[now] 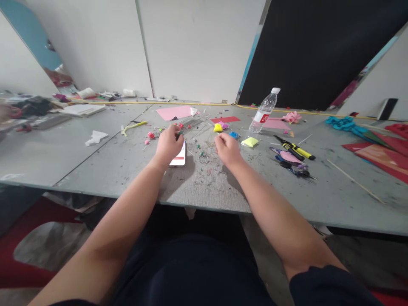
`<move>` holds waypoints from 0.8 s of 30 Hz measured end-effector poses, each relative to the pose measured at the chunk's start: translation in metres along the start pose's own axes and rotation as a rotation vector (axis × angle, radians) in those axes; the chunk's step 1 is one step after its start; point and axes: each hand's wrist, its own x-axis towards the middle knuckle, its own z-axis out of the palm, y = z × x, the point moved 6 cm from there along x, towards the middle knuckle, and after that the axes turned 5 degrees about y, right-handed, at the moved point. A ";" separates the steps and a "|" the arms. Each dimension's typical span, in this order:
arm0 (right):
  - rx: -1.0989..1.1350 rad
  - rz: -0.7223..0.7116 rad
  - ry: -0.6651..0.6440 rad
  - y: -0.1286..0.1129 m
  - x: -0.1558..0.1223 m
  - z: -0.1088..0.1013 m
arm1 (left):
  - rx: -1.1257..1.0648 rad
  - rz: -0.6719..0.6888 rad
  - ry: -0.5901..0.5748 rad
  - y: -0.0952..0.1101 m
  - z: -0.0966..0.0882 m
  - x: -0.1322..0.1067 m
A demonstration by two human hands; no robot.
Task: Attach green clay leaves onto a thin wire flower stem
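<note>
My left hand (169, 144) hovers over a phone (179, 158) with a lit screen, its fingers curled into a pinch. A tiny dark green bit shows at the fingertips, too small to name. To the right, my right hand (228, 148) is closed, thumb against the fingers; whatever it grips is too fine to make out. Between the hands lie a coiled thin wire (203, 159) and small green bits (198, 147). Yellow (218, 127), blue (234, 135) and lime-green packets (250, 142) of what looks like soft clay sit beyond my right hand.
A plastic bottle (264, 111) stands behind the packets. At right lie a black-and-yellow cutter-like tool (295, 147), a thin stick (355, 180) and red sheets (376, 155). Pink paper (175, 112) and a yellow strip (135, 126) lie farther left. The table edge (204, 209) runs before my body.
</note>
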 end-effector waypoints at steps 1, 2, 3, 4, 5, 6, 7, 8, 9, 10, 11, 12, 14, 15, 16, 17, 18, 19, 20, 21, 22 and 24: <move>-0.008 -0.013 -0.033 -0.002 -0.001 0.003 | 0.046 -0.025 0.006 -0.006 -0.002 0.002; -0.021 -0.035 -0.067 -0.004 -0.003 0.006 | 0.093 -0.041 0.002 -0.011 -0.003 0.004; -0.037 -0.059 -0.099 -0.007 -0.005 0.009 | 0.132 -0.052 -0.010 -0.015 -0.003 0.005; -0.053 -0.080 -0.123 -0.010 -0.007 0.012 | 0.151 -0.060 -0.034 -0.018 -0.002 0.005; -0.068 -0.099 -0.143 -0.012 -0.008 0.014 | 0.145 -0.066 -0.067 -0.018 0.000 0.005; -0.080 -0.115 -0.154 -0.014 -0.010 0.015 | 0.112 -0.068 -0.106 -0.017 0.003 0.004; -0.089 -0.130 -0.162 -0.016 -0.011 0.016 | 0.058 -0.063 -0.150 -0.014 0.007 0.002; -0.095 -0.145 -0.170 -0.017 -0.011 0.017 | -0.007 -0.048 -0.196 -0.009 0.011 0.000; -0.100 -0.161 -0.177 -0.017 -0.011 0.017 | -0.068 -0.019 -0.238 -0.003 0.016 -0.003; -0.104 -0.179 -0.184 -0.018 -0.011 0.018 | -0.114 0.017 -0.279 0.004 0.020 -0.006; -0.109 -0.199 -0.187 -0.018 -0.011 0.018 | -0.141 0.055 -0.311 0.011 0.024 -0.010; -0.116 -0.219 -0.186 -0.017 -0.011 0.018 | -0.155 0.086 -0.337 0.017 0.028 -0.013; -0.140 -0.251 -0.171 -0.017 -0.010 0.018 | -0.152 0.133 -0.357 0.025 0.033 -0.017; -0.155 -0.258 -0.160 -0.016 -0.010 0.017 | -0.149 0.149 -0.361 0.028 0.035 -0.019; -0.168 -0.261 -0.153 -0.016 -0.010 0.017 | -0.149 0.159 -0.359 0.030 0.036 -0.020; -0.178 -0.259 -0.147 -0.015 -0.010 0.016 | -0.158 0.163 -0.355 0.031 0.036 -0.020; -0.184 -0.254 -0.144 -0.015 -0.009 0.016 | -0.175 0.164 -0.351 0.031 0.037 -0.021; -0.186 -0.245 -0.145 -0.015 -0.009 0.016 | -0.192 0.165 -0.344 0.032 0.036 -0.021; -0.186 -0.233 -0.147 -0.015 -0.009 0.015 | -0.206 0.169 -0.336 0.032 0.036 -0.021; -0.185 -0.219 -0.151 -0.014 -0.009 0.015 | -0.214 0.179 -0.330 0.032 0.035 -0.021; -0.182 -0.202 -0.156 -0.014 -0.009 0.015 | -0.216 0.196 -0.327 0.033 0.034 -0.021; -0.172 -0.163 -0.167 -0.013 -0.009 0.016 | -0.212 0.243 -0.324 0.034 0.033 -0.021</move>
